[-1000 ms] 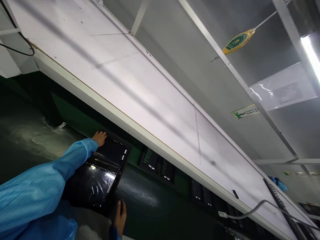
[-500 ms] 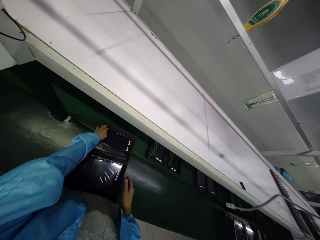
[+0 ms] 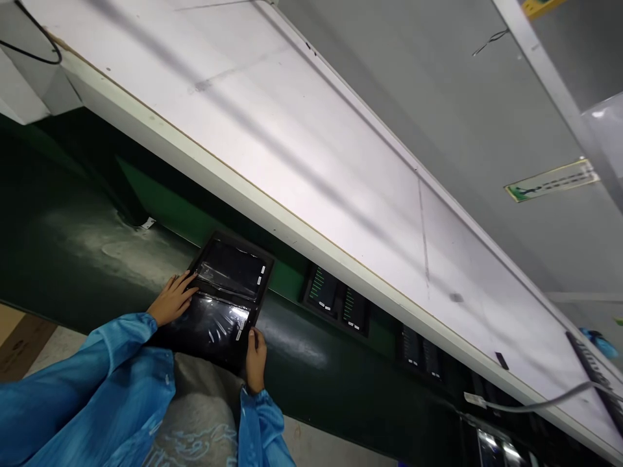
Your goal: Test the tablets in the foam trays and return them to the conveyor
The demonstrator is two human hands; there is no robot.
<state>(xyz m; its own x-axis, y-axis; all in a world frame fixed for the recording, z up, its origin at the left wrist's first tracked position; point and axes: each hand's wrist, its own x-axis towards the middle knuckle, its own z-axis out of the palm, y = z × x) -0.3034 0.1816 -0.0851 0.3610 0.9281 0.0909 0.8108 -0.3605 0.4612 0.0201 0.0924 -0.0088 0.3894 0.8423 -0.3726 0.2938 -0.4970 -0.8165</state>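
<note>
A black tray [image 3: 268,275] with two film-wrapped dark panels lies on the green bench, close to my body. Its upper panel [image 3: 233,263] bears small white labels at the right end; the lower panel [image 3: 214,321] has shiny, wrinkled film. My left hand [image 3: 174,298] rests at the tray's left side, fingers spread, fingertips on the edge near the gap between the panels. At the right side, my right hand [image 3: 256,360] has its fingers closed on the tray's edge beside the lower panel.
A long white shelf [image 3: 302,162] runs diagonally above the green bench [image 3: 311,363]. Under its edge lie more black trays with dark panels [image 3: 335,301]. A grey cable [image 3: 540,405] hangs at the right. A cardboard box [image 3: 24,344] stands at the lower left.
My left hand has moved from the tray's far left corner down its left side toward me. My right hand has moved slightly up along the right edge. The view has shifted a little.
</note>
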